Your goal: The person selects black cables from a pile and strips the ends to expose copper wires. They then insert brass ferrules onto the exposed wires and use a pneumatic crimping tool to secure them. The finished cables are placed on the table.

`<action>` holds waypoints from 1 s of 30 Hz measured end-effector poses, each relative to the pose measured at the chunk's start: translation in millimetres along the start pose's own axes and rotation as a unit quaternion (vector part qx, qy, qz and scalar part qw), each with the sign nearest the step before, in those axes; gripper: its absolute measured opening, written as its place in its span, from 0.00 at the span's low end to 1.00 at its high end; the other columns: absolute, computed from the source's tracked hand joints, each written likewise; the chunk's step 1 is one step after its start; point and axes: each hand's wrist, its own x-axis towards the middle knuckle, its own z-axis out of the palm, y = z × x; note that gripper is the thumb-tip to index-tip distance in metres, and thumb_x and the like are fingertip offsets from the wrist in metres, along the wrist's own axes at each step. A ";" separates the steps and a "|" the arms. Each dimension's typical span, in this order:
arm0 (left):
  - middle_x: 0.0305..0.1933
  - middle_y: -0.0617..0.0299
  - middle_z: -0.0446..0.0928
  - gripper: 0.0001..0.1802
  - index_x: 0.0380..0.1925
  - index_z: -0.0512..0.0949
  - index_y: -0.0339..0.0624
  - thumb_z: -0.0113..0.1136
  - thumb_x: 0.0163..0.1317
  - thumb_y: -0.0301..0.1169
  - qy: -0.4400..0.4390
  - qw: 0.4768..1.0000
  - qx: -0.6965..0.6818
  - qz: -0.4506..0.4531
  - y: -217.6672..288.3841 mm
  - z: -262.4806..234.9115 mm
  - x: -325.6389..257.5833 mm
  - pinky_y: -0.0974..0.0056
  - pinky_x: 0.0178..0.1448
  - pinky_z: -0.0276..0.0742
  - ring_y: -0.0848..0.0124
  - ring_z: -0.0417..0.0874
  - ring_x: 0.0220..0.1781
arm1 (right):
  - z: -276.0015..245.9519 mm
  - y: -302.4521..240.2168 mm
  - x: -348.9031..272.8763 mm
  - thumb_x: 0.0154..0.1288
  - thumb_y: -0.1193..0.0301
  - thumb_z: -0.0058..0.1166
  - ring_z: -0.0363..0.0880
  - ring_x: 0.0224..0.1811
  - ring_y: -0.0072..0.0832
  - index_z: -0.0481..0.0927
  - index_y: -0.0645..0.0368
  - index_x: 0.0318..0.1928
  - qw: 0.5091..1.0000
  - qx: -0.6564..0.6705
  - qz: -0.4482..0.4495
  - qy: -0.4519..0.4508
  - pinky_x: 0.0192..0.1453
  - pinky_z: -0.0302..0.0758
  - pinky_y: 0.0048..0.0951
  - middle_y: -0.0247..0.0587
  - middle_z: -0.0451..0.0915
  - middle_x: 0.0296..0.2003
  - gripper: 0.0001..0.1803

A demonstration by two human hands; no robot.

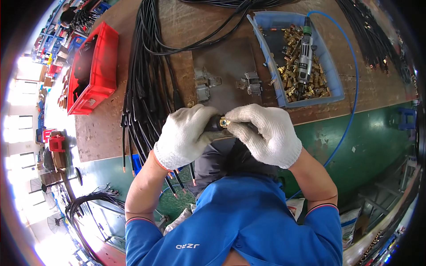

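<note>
Both my hands wear white knit gloves and meet at the table's front edge. My left hand (184, 135) is closed around a short black sleeve-like part (214, 123). Between the thumb and forefinger of my right hand (268, 135) is a small brass fitting (224, 121), held against the end of the black part. How far the fitting sits inside it, I cannot tell. Just beyond my hands, two metal clamps (203, 84) (251, 83) stand on a dark plate (228, 55).
A blue bin (337, 91) of brass fittings (317, 84) holds a grey air tool (305, 57) on a blue hose (356, 75). Black cables (142, 80) lie left of the plate, some hanging over the edge. A red crate (108, 57) stands farther left; more cables (370, 33) lie far right.
</note>
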 end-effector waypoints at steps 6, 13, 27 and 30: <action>0.35 0.51 0.81 0.23 0.49 0.78 0.40 0.71 0.51 0.28 -0.010 0.993 0.114 0.014 9.0 0.0 4.0 0.46 0.42 0.82 0.48 0.87 0.37 | -5.8 6.3 4.9 0.73 0.78 0.65 0.93 0.39 0.46 0.84 0.60 0.48 0.997 -0.047 -0.045 -0.030 0.41 0.86 0.38 0.47 0.90 0.36 0.06; 0.34 0.51 0.81 0.34 0.62 0.75 0.38 0.70 0.51 0.27 -0.057 0.985 0.163 0.006 5.8 -1.7 15.5 0.48 0.37 0.83 0.49 0.87 0.32 | 1.2 25.8 7.4 0.76 0.78 0.60 0.89 0.43 0.27 0.82 0.66 0.53 0.987 0.048 0.140 -0.056 0.49 0.83 0.31 0.49 0.90 0.41 0.09; 0.52 0.46 0.85 0.40 0.64 0.79 0.33 0.51 0.79 0.64 0.239 0.934 -0.239 -0.118 -34.8 13.0 16.2 0.53 0.62 0.82 0.55 0.88 0.53 | 39.7 41.9 75.9 0.82 0.59 0.54 0.75 0.28 0.17 0.84 0.61 0.52 0.894 0.340 0.258 0.137 0.33 0.71 0.23 0.31 0.81 0.31 0.17; 0.41 0.60 0.81 0.40 0.70 0.75 0.39 0.41 0.83 0.65 0.313 0.689 -0.630 -0.177 -28.9 -5.1 76.6 0.49 0.72 0.74 0.60 0.82 0.50 | 69.7 55.9 97.4 0.82 0.61 0.52 0.78 0.36 0.20 0.85 0.60 0.50 0.867 0.423 0.238 0.111 0.41 0.74 0.26 0.33 0.83 0.37 0.16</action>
